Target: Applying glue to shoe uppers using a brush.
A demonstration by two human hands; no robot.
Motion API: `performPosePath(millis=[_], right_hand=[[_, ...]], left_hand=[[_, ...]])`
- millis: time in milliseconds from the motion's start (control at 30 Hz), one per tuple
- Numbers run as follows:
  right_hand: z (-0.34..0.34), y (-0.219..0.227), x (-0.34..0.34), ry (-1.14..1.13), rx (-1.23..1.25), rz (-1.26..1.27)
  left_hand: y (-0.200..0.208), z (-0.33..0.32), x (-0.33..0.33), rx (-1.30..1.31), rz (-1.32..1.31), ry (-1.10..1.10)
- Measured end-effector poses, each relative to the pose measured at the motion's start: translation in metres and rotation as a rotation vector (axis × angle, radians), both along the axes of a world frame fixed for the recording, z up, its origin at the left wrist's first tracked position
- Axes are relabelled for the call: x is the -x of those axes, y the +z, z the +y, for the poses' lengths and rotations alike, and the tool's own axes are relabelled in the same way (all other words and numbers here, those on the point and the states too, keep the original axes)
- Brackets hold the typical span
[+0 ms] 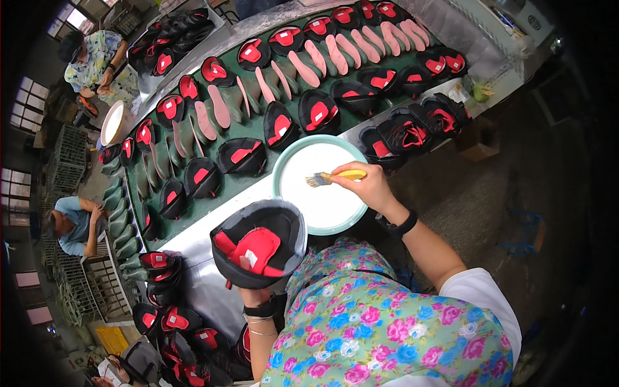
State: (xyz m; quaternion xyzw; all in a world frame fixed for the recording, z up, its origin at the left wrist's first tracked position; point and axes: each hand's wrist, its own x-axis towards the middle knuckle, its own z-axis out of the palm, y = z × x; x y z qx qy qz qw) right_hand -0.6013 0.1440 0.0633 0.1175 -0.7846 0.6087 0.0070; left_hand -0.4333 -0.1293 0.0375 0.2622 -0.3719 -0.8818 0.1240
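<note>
Label point(251, 255), small and white, its print too fine to make out, on the red lining of a black shoe upper point(261, 240). Upper held from below in the left hand point(255, 295) – hand largely hidden behind it – with the opening tilted up toward the camera, just beside a pale green basin point(280, 193) and overlapping its rim in view. Yellow-handled brush point(348, 175) pinched between thumb and fingers of the right hand point(369, 186), bristles over the white liquid point(325, 209) in the basin; contact with the liquid impossible to tell. Black bands around both wrists, plus thin bracelets on the left one.

Beyond the basin, on the green-topped counter point(193, 221), rows of more black-and-red uppers point(320, 116), many with similar white labels, likewise unreadable. Between those rows, pink insoles point(303, 69) and grey-green foot-shaped forms point(287, 72). At upper right, a white box-like object point(529, 26) with a round dark printed mark – blurred and small. Further uppers point(174, 319) heaped at lower left, again with white tags. Over on the left, a co-worker point(80, 222) in a blue shirt, near more foot-shaped forms.
</note>
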Motion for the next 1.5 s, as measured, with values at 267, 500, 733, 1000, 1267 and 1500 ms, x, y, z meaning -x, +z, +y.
performPosePath(millis=[267,500,733,1000,1267,1500], right_hand=[[0.014,-0.079,-0.015,-0.064,-0.336,-0.048],[0.006,-0.11,-0.012,-0.023,-0.446,-0.101],[0.01,-0.082,-0.011,-0.062,-0.362,-0.075],[0.022,-0.018,-0.002,0.041,-0.187,-0.403],[0.017,0.008,0.007,0.439,0.058,-0.425],[0.049,-0.004,0.004,0.288,-0.145,-0.4]], left_hand=[[-0.037,-0.026,-0.036,-0.174,-0.102,-0.206],[-0.114,-0.016,-0.047,0.011,-0.113,-0.506],[-0.182,0.006,-0.055,0.194,-0.145,-0.821],[-0.093,0.077,0.02,-0.698,-0.401,-0.662],[-0.055,0.121,0.059,-0.847,-0.145,-0.799],[-0.053,0.118,0.06,-0.771,-0.207,-0.753]])
